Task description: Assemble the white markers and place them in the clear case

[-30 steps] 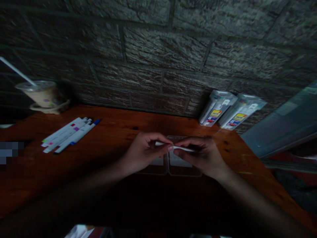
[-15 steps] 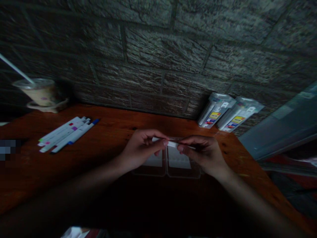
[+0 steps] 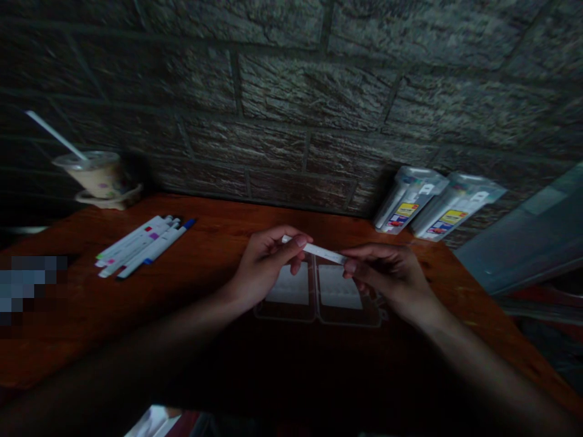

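A white marker [image 3: 325, 253] is held between my two hands, tilted down to the right, with small print along its barrel. My left hand [image 3: 272, 258] pinches its left part between thumb and fingers. The fingertips of my right hand [image 3: 385, 270] close on its right end, hiding that tip. Below the hands a clear plastic case [image 3: 316, 312] lies opened flat on the wooden table, a white insert in each half. My hands cover its upper edge.
Several white markers [image 3: 143, 247] lie in a bundle at left. Behind them stands a drink cup [image 3: 98, 176] with a straw in a carrier. Two upright marker cases [image 3: 403, 203] stand by the stone wall [image 3: 273, 139] at right. The wooden table [image 3: 218, 221] ends at a right edge.
My hands have moved apart along the marker, so more of its barrel and its print show. The right hand has gone rightward. The whole view has shifted slightly.
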Demonstrator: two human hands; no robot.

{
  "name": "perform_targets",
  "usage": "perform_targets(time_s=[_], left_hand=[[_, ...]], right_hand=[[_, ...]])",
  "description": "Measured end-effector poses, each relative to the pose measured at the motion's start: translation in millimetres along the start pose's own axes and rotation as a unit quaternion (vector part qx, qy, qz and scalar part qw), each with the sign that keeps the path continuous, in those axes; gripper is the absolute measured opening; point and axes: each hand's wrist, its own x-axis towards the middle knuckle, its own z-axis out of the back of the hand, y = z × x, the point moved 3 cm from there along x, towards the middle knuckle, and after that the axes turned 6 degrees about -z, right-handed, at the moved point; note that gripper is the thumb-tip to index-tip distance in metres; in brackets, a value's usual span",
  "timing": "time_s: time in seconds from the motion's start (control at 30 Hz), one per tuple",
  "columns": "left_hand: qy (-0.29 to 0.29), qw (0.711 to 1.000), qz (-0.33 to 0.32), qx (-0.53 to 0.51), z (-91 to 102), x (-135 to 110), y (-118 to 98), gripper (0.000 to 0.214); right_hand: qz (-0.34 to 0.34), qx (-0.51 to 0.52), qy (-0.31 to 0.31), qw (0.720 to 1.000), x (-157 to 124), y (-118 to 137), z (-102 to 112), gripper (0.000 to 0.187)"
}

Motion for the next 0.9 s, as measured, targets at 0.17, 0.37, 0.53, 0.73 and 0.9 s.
perform_targets(time_s=[0.17,0.37,0.53,0.73,0.9], left_hand=[[-0.011,1.000,0.000,-0.013,2.2,0.4,0.8,0.014],[-0.022,0.999,0.003,-0.046,1.5,0.8,-0.1,0.013],[-0.020,0.999,0.005,-0.039,3.0,1.2,1.3,0.012],[-0.013,0.999,-0.001,-0.034,4.4,1.1,3.1,0.011],[-0.019,0.999,-0.002,-0.032,3.1,1.4,1.4,0.013]], right_hand=[[-0.005,0.046,0.032,0.998,0.1,-5.2,0.5,0.017],[-0.003,0.104,0.068,0.992,-0.6,-4.3,0.5,0.018],[0.015,0.101,0.061,0.993,0.4,-1.7,-0.6,0.022],[0.021,0.094,0.071,0.993,2.0,-1.2,-0.8,0.029],[0.030,0.085,0.062,0.994,1.3,-1.5,0.9,0.023]])
